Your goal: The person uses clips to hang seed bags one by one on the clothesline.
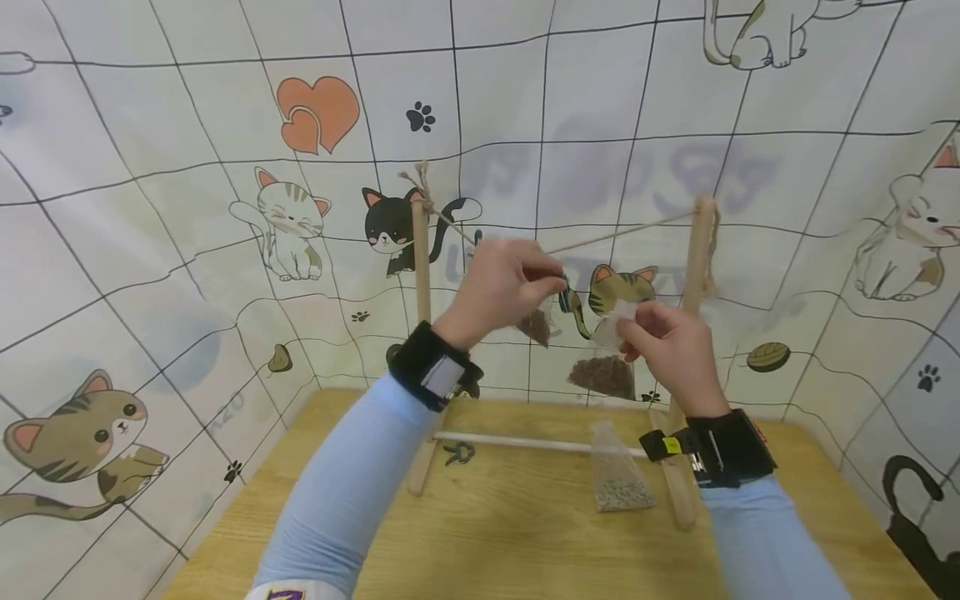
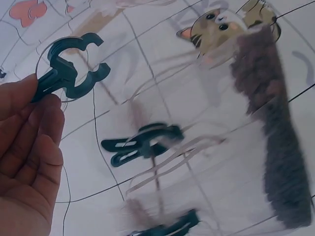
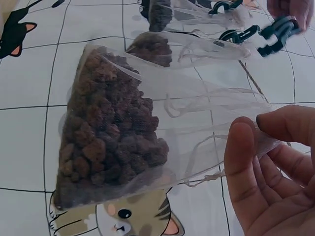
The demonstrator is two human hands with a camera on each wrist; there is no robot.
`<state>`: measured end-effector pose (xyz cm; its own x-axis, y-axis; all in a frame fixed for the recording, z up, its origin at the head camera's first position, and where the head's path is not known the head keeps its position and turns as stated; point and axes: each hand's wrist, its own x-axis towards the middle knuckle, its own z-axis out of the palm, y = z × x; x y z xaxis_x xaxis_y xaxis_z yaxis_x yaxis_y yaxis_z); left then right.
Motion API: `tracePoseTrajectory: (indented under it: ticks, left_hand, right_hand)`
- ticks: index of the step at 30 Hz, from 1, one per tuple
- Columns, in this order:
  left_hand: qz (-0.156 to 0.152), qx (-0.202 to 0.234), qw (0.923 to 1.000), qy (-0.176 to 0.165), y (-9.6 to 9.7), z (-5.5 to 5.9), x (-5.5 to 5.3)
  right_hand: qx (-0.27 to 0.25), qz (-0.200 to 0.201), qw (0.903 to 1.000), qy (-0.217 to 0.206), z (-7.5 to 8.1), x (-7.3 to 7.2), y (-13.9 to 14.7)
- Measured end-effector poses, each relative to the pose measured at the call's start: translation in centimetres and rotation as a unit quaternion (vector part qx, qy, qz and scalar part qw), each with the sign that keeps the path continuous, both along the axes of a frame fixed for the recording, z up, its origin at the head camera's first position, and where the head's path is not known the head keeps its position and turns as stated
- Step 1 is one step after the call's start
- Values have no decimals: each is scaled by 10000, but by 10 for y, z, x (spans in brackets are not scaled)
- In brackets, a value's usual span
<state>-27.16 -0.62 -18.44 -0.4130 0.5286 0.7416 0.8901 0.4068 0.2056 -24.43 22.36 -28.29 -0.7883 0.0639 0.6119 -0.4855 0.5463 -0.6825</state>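
My left hand pinches the handles of a dark green plastic clothes peg; its curved jaws are apart with nothing between them. With thumb and fingers my right hand pinches the gathered top of a sheer drawstring bag, reddish-brown stones filling its lower part. The bag hangs beside the peg, below the string. Behind it, two similar bags of stones hang from the string by green pegs. In the head view my left hand partly hides these.
The string runs between two wooden posts; a white bar joins them low down. On the wooden table lie another green peg and a sheer bag of pale grains. A cat-printed cloth stands behind.
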Motion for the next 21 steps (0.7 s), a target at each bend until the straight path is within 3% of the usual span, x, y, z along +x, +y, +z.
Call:
tracePoseTrajectory:
  ticks: [4,9,15,21]
  left_hand:
    - [340,-57,9991,-249,6,28,-11]
    - [833,-189,9951,-501,14,49,-26]
    - [1316,-299,9833,-1222,21,60,-43]
    - [1556,-390,9711,-1766,26,64,-52]
  right_hand:
    - [-145,241,9996,91,16,-14,-7]
    - [-168,257,9993,192,30,-30,-15]
    - [96,-237,9994,216,48,-38,-24]
    - [163,-432,9970,627,58,-48,-28]
